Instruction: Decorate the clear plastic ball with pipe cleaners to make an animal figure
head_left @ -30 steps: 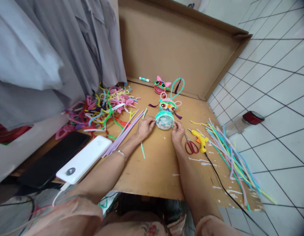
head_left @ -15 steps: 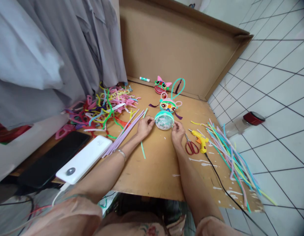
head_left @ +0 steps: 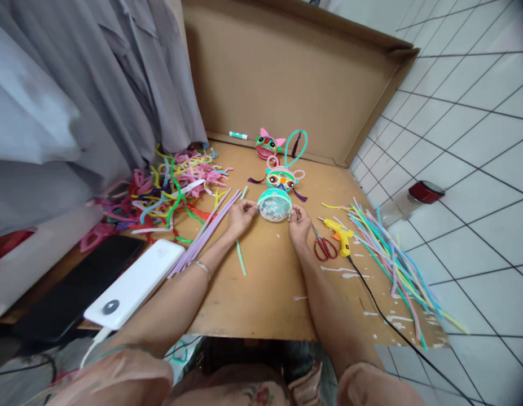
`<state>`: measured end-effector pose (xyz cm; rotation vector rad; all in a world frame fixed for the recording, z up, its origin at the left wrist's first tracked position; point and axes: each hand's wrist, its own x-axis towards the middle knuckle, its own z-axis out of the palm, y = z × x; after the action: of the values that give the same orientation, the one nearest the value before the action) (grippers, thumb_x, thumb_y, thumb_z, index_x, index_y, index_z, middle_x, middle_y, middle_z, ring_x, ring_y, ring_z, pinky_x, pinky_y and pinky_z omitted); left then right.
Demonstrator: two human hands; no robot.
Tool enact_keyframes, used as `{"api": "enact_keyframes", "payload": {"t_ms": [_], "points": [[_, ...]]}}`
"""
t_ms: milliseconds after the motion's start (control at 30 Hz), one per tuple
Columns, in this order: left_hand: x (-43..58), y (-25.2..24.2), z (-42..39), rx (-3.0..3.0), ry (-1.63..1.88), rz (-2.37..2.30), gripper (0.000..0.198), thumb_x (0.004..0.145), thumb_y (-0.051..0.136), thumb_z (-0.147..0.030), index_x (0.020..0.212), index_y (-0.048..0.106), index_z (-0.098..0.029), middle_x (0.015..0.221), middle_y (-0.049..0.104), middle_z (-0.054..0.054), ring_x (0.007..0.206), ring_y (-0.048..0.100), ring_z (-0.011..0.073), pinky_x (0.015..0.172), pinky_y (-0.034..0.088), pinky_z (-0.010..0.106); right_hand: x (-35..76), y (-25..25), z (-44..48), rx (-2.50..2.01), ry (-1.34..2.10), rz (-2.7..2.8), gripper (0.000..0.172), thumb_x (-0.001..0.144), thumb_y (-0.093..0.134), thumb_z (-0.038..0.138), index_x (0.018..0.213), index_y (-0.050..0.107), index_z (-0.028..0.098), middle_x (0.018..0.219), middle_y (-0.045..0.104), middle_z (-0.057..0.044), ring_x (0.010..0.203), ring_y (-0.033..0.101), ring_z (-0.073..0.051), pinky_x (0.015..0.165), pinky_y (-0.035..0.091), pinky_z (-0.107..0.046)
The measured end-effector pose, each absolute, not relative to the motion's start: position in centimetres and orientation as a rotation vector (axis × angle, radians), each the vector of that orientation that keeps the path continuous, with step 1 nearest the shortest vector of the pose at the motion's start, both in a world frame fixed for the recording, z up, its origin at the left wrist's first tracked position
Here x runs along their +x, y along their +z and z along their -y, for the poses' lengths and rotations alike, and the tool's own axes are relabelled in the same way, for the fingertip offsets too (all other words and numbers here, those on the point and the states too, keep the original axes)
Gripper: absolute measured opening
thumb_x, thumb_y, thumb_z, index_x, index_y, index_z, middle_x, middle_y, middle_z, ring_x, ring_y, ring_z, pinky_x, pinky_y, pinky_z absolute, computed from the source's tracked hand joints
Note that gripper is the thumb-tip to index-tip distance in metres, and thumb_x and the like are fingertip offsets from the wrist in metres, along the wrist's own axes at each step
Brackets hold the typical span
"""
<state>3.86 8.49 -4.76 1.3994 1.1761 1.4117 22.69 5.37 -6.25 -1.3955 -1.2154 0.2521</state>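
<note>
Between my two hands sits a clear, round plastic shell (head_left: 275, 210) with a turquoise pipe-cleaner band along its upper part. My left hand (head_left: 241, 217) pinches its left edge with thumb and fingers. At the opposite edge my right hand (head_left: 299, 224) does the same, fingertips closed near the band's end. Just behind stands a decorated animal head (head_left: 281, 179) with big eyes, pink loop ears, dark tassels and a turquoise loop handle. A second head (head_left: 267, 145), with pink pointed ears and a red mouth, is farther back.
Red-handled scissors (head_left: 325, 248) and a yellow glue gun (head_left: 339, 235) lie right of my right hand, beside pastel pipe cleaners (head_left: 383, 254). Purple pipe cleaners (head_left: 208, 234), a white power bank (head_left: 136, 282) and a tangled colourful heap (head_left: 176, 186) are left. A cardboard wall (head_left: 278, 73) stands behind.
The whole view has shifted, so the table's things sit slightly farther left in the picture. Both hands keep their hold on the plastic shell, with little visible movement.
</note>
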Motion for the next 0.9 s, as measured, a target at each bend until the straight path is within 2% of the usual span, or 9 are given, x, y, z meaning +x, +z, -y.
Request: {"api": "enact_keyframes", "payload": {"t_ms": [167,300,700,900], "points": [[3.83,-4.53,-8.41,1.336,1.373,-1.128,0.023,0.065,0.071,-0.037,0.07,0.062,-0.016,0.063,0.065,0.001,0.06,0.058,0.0134,0.062,0.047,0.026,22.48,-6.12,-5.35,-1.356,0.335,1.153,0.024,0.084,0.047,0.029,0.094,0.066,0.018,0.085,0.072,-0.005,0.074,0.063,-0.017,0.073,0.052,-0.031],[3.63,-4.25,-8.2,1.337,1.353,-1.142,0.023,0.067,0.07,-0.037,0.069,0.06,-0.016,0.06,0.062,0.0,0.057,0.056,0.0126,0.062,0.046,0.026,22.16,-6.01,-5.18,-1.333,0.394,1.132,0.022,0.084,0.048,0.031,0.091,0.065,0.018,0.082,0.071,-0.004,0.069,0.063,-0.017,0.07,0.053,-0.029],[3.51,-4.15,-8.05,1.315,1.366,-1.147,0.015,0.069,0.067,-0.03,0.072,0.061,-0.016,0.062,0.063,-0.001,0.057,0.056,0.0113,0.062,0.046,0.024,22.08,-5.81,-4.81,-1.402,0.251,1.248,0.02,0.088,0.045,0.027,0.094,0.063,0.021,0.09,0.072,-0.004,0.084,0.065,-0.018,0.081,0.052,-0.03],[3.44,-4.03,-7.88,1.381,1.329,-1.211,0.014,0.071,0.065,-0.03,0.072,0.059,-0.017,0.062,0.062,0.0,0.059,0.056,0.0138,0.065,0.046,0.026,21.83,-5.65,-4.55,-1.411,0.225,1.259,0.02,0.09,0.044,0.029,0.095,0.062,0.021,0.092,0.071,-0.006,0.083,0.065,-0.019,0.082,0.052,-0.031]]}}
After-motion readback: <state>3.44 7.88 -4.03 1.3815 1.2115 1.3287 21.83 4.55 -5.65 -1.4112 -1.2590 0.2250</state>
